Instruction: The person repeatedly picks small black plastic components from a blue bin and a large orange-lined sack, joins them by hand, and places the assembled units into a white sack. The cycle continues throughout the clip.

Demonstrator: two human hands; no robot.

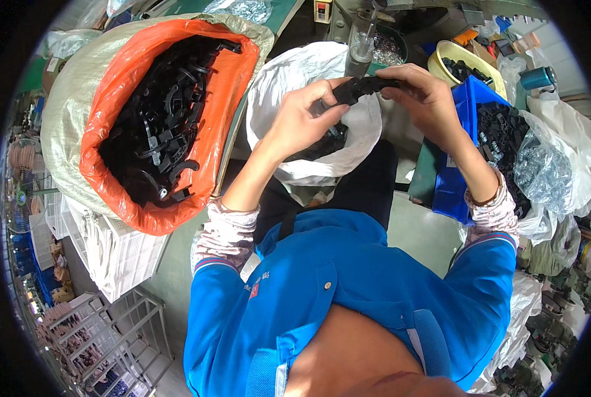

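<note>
Both my hands hold one black plastic part (363, 87) above a white bag (289, 83) that has several black parts at its bottom. My left hand (303, 114) grips the part's left end with thumb and fingers. My right hand (422, 94) pinches its right end. Blue sleeves with patterned cuffs cover my forearms.
A large sack with an orange liner (224, 86) full of black plastic parts (159, 126) stands at the left. A blue bin (464, 119) of small black pieces, a clear plastic bag (543, 172) and a yellow bowl (449, 51) are at the right. A white crate (120, 255) sits lower left.
</note>
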